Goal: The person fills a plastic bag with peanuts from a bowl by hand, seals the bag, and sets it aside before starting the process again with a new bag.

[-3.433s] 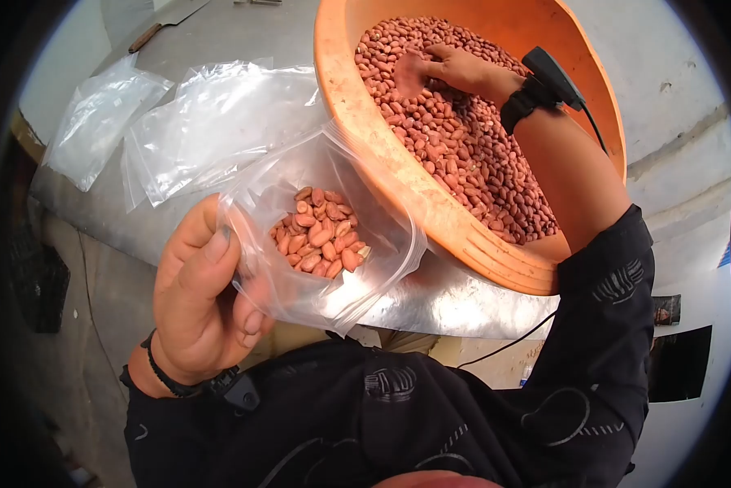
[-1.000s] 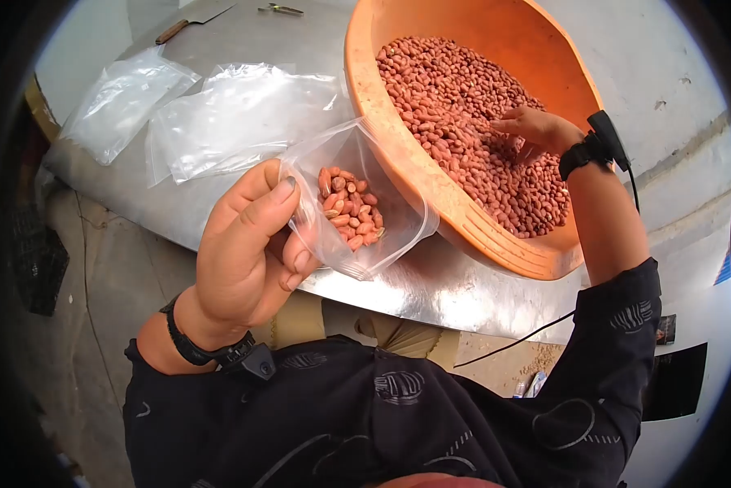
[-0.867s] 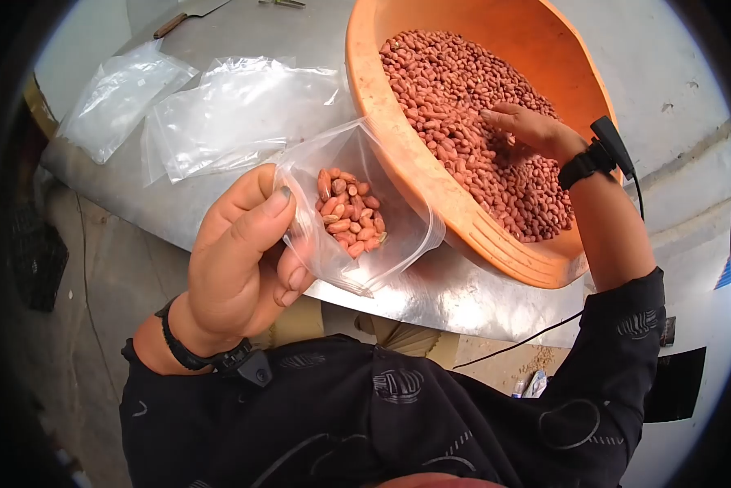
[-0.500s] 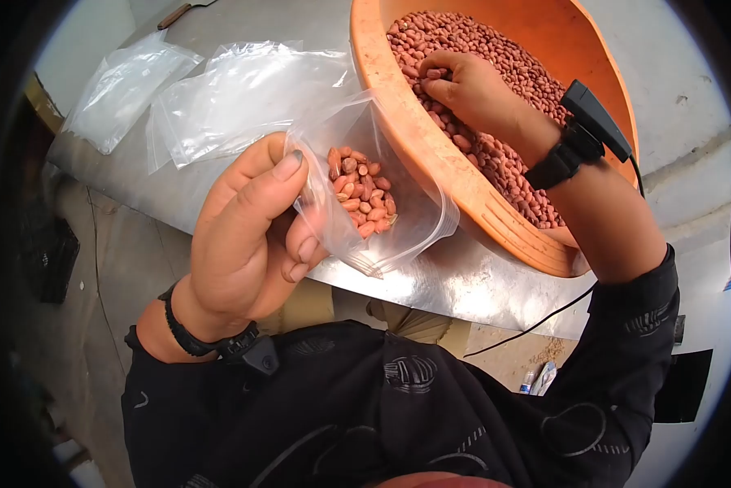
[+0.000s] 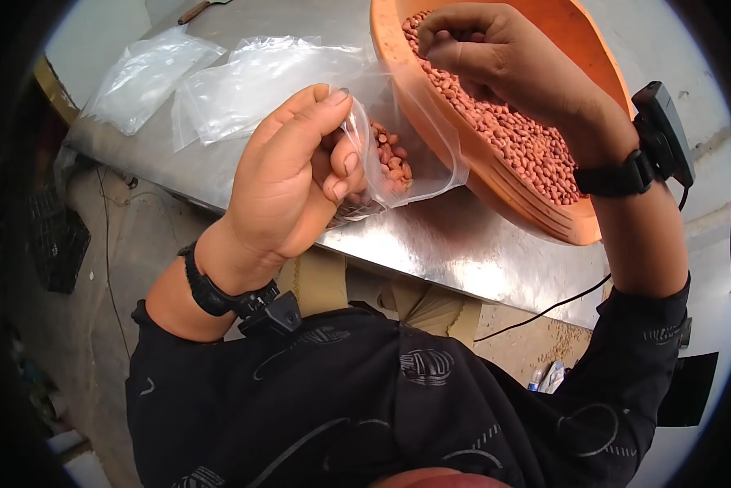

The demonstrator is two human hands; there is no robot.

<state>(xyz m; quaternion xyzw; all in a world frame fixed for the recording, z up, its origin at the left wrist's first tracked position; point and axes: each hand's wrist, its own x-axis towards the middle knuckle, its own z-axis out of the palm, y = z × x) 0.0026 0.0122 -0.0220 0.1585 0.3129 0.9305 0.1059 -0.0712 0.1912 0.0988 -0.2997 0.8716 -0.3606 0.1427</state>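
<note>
My left hand [image 5: 288, 167] pinches the edge of a clear plastic bag [image 5: 440, 172], its mouth spread apart beside the basin. Red-skinned peanuts [image 5: 394, 169] lie in the bag, partly hidden by my fingers. Over the far left part of a big orange basin [image 5: 388, 37], my right hand [image 5: 504, 53] is raised with its fingers curled. Some reddish peanuts [image 5: 473, 37] show between those fingers; how many cannot be seen. Below that hand, loose peanuts [image 5: 536, 159] cover the basin's bottom.
Flat clear bags [image 5: 260, 85] lie on the metal table [image 5: 463, 244], with more bags [image 5: 142, 81] farther left. A wooden-handled tool [image 5: 193, 11] rests at the back edge. A black cable [image 5: 544, 313] hangs near my right arm. On the floor at left stands a black crate [image 5: 60, 244].
My right hand has lifted out of the peanuts and turned, with peanuts in its fingers. My left hand and the bag appear farther right and higher in view, and the bag is tilted differently.
</note>
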